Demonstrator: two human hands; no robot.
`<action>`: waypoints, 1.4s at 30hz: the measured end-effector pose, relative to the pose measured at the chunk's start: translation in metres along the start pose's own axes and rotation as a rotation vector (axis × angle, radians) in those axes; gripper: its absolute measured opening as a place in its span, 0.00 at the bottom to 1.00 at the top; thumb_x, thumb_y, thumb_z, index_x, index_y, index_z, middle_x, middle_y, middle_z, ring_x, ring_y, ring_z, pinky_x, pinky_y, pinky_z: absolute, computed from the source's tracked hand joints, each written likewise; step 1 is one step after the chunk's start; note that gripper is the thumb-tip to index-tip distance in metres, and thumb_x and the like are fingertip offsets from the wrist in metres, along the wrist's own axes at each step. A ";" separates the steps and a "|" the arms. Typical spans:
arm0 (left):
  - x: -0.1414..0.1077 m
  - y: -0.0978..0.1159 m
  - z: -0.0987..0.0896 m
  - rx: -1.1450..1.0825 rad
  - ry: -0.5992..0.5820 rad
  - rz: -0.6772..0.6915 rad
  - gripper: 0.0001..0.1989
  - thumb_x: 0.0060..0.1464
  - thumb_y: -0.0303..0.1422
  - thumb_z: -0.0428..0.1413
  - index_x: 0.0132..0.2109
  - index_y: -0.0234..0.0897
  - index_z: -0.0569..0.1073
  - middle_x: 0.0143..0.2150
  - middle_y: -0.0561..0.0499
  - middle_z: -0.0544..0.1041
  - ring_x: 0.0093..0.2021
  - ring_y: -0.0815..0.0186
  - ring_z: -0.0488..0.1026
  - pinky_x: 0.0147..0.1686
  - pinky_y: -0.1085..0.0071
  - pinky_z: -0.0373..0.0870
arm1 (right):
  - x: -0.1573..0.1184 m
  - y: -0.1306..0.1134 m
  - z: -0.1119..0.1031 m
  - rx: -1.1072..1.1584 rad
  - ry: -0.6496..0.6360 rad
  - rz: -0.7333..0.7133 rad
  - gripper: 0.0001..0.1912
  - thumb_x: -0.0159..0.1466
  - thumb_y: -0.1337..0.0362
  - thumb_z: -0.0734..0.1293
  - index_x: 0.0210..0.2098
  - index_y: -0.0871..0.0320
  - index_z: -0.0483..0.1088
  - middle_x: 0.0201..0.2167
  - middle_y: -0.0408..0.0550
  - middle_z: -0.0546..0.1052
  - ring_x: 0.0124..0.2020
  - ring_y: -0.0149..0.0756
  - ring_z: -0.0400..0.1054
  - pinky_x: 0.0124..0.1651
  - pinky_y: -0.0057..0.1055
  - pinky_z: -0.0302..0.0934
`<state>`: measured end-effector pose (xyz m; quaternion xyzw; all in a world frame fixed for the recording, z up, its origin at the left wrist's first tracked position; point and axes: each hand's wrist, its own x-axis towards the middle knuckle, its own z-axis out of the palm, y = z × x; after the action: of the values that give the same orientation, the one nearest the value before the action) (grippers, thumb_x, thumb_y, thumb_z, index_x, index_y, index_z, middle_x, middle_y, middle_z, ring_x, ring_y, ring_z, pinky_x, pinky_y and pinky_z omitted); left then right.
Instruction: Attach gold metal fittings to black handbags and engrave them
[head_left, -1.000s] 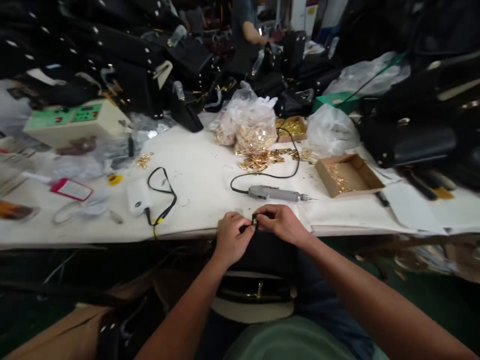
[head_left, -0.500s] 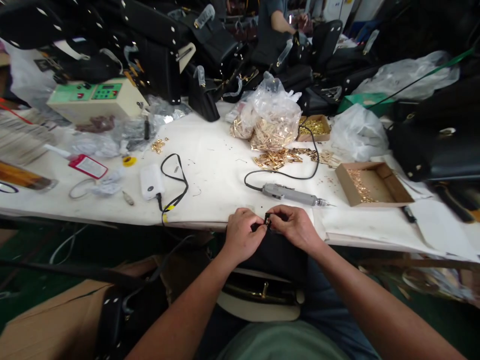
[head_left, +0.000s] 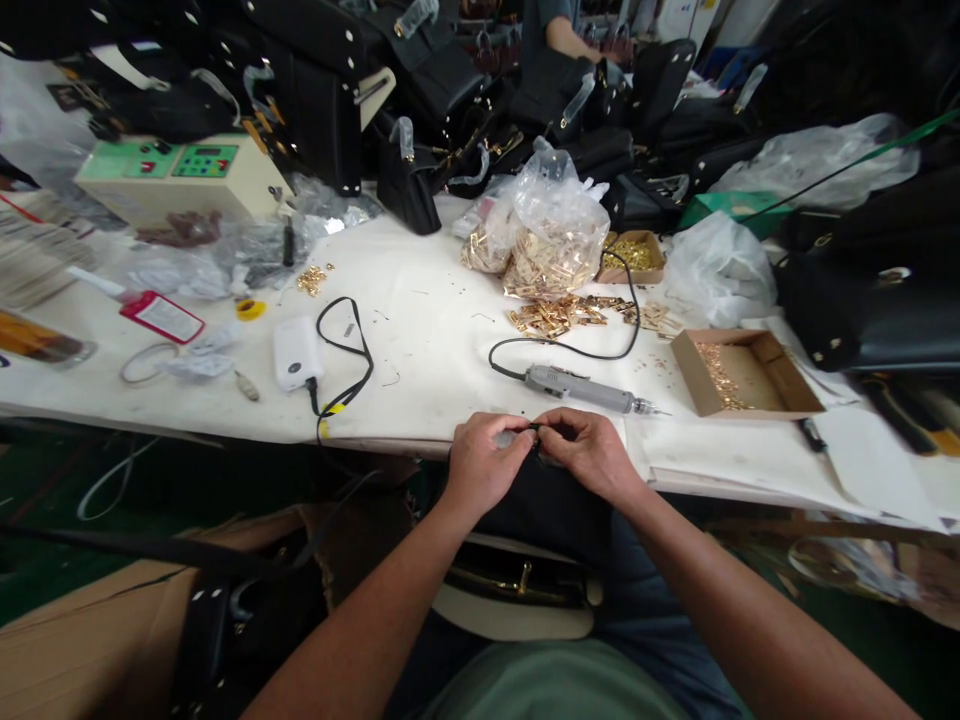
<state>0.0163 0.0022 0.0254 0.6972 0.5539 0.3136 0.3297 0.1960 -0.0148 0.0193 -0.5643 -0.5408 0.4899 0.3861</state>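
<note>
Left hand (head_left: 486, 462) and right hand (head_left: 589, 452) both pinch a small dark fitting (head_left: 534, 436) between them at the desk (head_left: 420, 330) edge. Beyond the right hand: open carton (head_left: 750, 375) with gold bits, clear bag (head_left: 556, 232) of gold hardware.

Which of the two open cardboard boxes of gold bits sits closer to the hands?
The larger box, right of the electric screwdriver; the smaller one sits farther back.
</note>
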 end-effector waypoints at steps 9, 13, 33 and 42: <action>0.002 0.010 -0.001 0.039 -0.025 -0.081 0.05 0.57 0.29 0.62 0.39 0.42 0.83 0.41 0.52 0.84 0.48 0.60 0.79 0.48 0.63 0.73 | 0.000 -0.015 -0.006 -0.059 -0.038 0.032 0.15 0.63 0.59 0.67 0.41 0.60 0.82 0.30 0.45 0.81 0.29 0.33 0.71 0.33 0.26 0.62; 0.004 0.014 -0.002 0.068 -0.046 -0.101 0.05 0.57 0.29 0.61 0.39 0.42 0.83 0.42 0.51 0.84 0.48 0.60 0.79 0.48 0.63 0.73 | 0.002 -0.018 -0.009 -0.112 -0.062 0.019 0.15 0.63 0.59 0.66 0.41 0.60 0.82 0.29 0.45 0.81 0.29 0.33 0.70 0.32 0.27 0.61; 0.018 0.006 0.000 0.149 -0.132 -0.089 0.07 0.57 0.33 0.59 0.35 0.45 0.83 0.34 0.54 0.84 0.35 0.63 0.79 0.39 0.68 0.72 | 0.013 -0.019 -0.010 -0.245 -0.077 0.044 0.13 0.61 0.64 0.64 0.38 0.59 0.81 0.24 0.42 0.79 0.23 0.29 0.66 0.27 0.25 0.55; 0.014 0.006 0.003 0.241 -0.041 -0.013 0.05 0.57 0.30 0.62 0.42 0.42 0.79 0.38 0.52 0.83 0.43 0.59 0.77 0.44 0.64 0.71 | 0.028 -0.021 -0.011 -0.309 -0.139 0.124 0.11 0.59 0.67 0.66 0.35 0.60 0.82 0.19 0.42 0.76 0.19 0.29 0.65 0.25 0.24 0.55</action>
<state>0.0249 0.0143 0.0296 0.7345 0.5853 0.2283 0.2566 0.2004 0.0166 0.0381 -0.6138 -0.5993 0.4617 0.2256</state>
